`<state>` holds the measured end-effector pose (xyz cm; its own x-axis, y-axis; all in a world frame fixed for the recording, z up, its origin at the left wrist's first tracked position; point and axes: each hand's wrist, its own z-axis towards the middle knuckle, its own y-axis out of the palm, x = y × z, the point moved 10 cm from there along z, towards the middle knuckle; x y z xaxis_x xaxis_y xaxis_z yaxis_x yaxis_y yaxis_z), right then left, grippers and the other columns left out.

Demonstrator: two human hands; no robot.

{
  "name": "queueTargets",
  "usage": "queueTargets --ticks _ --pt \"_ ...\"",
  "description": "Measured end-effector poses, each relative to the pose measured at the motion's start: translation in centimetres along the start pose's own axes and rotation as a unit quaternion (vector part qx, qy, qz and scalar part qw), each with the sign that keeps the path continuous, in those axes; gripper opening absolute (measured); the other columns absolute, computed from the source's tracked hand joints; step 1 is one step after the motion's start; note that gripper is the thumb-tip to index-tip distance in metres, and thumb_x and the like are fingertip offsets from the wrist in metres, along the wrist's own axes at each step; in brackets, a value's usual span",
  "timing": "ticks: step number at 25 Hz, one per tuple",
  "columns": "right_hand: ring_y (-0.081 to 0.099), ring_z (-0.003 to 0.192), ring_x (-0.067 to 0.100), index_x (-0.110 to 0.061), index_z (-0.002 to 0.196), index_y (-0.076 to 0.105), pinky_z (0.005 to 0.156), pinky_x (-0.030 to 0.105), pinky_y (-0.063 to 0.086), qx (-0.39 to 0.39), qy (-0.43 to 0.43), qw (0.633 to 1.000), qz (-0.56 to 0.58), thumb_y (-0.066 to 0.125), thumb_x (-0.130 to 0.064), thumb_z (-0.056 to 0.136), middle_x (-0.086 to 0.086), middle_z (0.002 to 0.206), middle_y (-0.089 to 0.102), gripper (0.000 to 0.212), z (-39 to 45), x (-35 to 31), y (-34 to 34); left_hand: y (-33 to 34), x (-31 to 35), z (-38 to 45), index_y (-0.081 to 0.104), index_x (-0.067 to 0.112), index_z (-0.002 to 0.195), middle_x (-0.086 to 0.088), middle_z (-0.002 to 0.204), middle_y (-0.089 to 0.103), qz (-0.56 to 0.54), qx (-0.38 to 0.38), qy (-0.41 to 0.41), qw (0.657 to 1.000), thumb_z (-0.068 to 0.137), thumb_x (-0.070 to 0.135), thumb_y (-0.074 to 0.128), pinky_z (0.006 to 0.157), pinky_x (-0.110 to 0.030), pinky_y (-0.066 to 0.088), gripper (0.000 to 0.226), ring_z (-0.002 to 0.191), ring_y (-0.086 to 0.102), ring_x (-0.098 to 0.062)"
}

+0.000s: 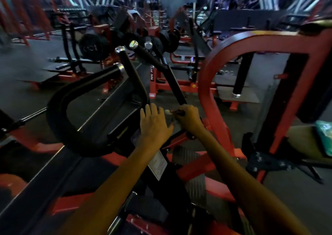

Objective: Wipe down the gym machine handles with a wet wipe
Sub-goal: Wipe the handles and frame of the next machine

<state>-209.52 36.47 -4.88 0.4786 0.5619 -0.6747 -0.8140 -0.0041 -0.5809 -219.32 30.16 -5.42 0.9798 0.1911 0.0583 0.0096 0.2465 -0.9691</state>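
Gripping hand: right hand (187,117), fingers curled round the lower end of the straight black padded handle bar (162,67), at about 1 o'clock from frame centre.
Wipe: small pale crumpled wet wipe (168,112), showing at the 9 o'clock side of the right fist, pressed against the bar; how far it wraps round cannot be told.
Bar lie: rising from the fist toward 11 o'clock, ending in a shiny chrome cap (133,45).
Other hand: left hand (154,124), fingers straight and spread, holding nothing, back toward the camera, just beside the right hand at its 9 o'clock; contact with the machine below not clear.
Neighbouring grips: looped black padded handle (59,105) with chrome-capped ends, at 9 o'clock of the left hand; short black hanging grip (241,72) at 2 o'clock, inside the frame.
Frame: curved red steel machine frame (206,83), arching from 3 o'clock of the right hand up to 1 o'clock.
Label: white printed instruction plate (159,164), under the left forearm at 6 o'clock.
Background: black weight plates (93,47) at 11 o'clock, blurred.
Edge item: green packet (325,135) on an olive seat pad at 3 o'clock, partly cut off.
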Motion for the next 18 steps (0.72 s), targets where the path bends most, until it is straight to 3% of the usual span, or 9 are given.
queueTargets --ticks 3,6,9,12,13,16,18 --pt "0.063 0.066 0.022 0.009 0.079 0.071 0.057 0.002 0.037 0.047 0.027 0.998 -0.018 0.067 -0.003 0.082 0.023 0.076 0.069 0.013 -2.4 1.2 -3.6 0.6 3.3 0.3 0.028 0.003 0.143 -0.018 0.151 0.023 -0.022 -0.009 0.055 0.998 0.092 0.052 0.045 0.116 -0.045 0.009 0.073 0.142 0.017 -0.032" --pt "0.065 0.076 0.031 0.007 0.082 0.072 0.064 0.029 0.045 0.079 0.110 0.990 -0.049 0.063 -0.010 0.086 0.022 0.077 0.069 0.019 -4.5 4.3 -7.4 0.7 7.6 0.4 0.034 0.004 0.140 -0.016 0.149 0.028 -0.055 -0.004 0.115 0.992 0.091 0.049 0.048 0.116 -0.044 0.012 0.067 0.140 0.020 -0.032" --pt "0.065 0.086 0.030 0.005 0.091 0.071 0.065 0.021 0.040 0.111 0.137 0.977 -0.117 0.061 0.000 0.083 0.021 0.090 0.069 0.013 -6.2 6.1 -10.9 -0.9 12.1 1.9 0.040 0.005 0.136 -0.015 0.146 0.033 -0.099 0.035 0.177 0.979 0.092 0.044 0.049 0.115 -0.045 0.016 0.059 0.138 0.025 -0.031" --pt "0.066 0.081 0.030 0.002 0.085 0.072 0.076 0.041 0.053 0.166 0.111 0.971 -0.127 0.064 0.005 0.076 0.019 0.090 0.070 0.013 -6.7 6.4 -13.8 -3.6 16.5 4.8 0.034 0.006 0.140 -0.015 0.151 0.025 -0.117 0.078 0.243 0.960 0.090 0.043 0.054 0.116 -0.045 0.013 0.065 0.140 0.021 -0.031" --pt "0.067 0.079 0.027 0.002 0.083 0.073 0.074 0.038 0.054 0.180 0.110 0.970 -0.122 0.066 0.003 0.076 0.016 0.088 0.071 0.009 -6.7 6.7 -14.7 -4.6 17.8 5.9 0.032 0.006 0.141 -0.015 0.153 0.021 -0.115 0.097 0.265 0.952 0.091 0.042 0.054 0.116 -0.045 0.012 0.066 0.141 0.018 -0.031" --pt "0.061 0.064 0.011 -0.001 0.080 0.074 0.061 0.013 0.046 0.199 0.104 0.968 -0.112 0.071 -0.006 0.079 0.003 0.074 0.069 0.006 -6.2 7.3 -17.0 -6.6 20.6 9.4 0.028 0.009 0.145 -0.014 0.157 0.010 -0.094 0.147 0.319 0.931 0.091 0.038 0.052 0.116 -0.045 0.003 0.066 0.145 0.007 -0.030" --pt "0.061 0.059 0.011 -0.003 0.079 0.074 0.056 0.015 0.044 0.220 0.092 0.965 -0.108 0.071 -0.005 0.079 0.003 0.068 0.069 0.003 -5.6 7.9 -17.9 -7.8 21.4 11.4 0.028 0.008 0.146 -0.016 0.157 0.010 -0.076 0.189 0.349 0.915 0.089 0.034 0.055 0.116 -0.044 -0.001 0.069 0.145 0.007 -0.031"
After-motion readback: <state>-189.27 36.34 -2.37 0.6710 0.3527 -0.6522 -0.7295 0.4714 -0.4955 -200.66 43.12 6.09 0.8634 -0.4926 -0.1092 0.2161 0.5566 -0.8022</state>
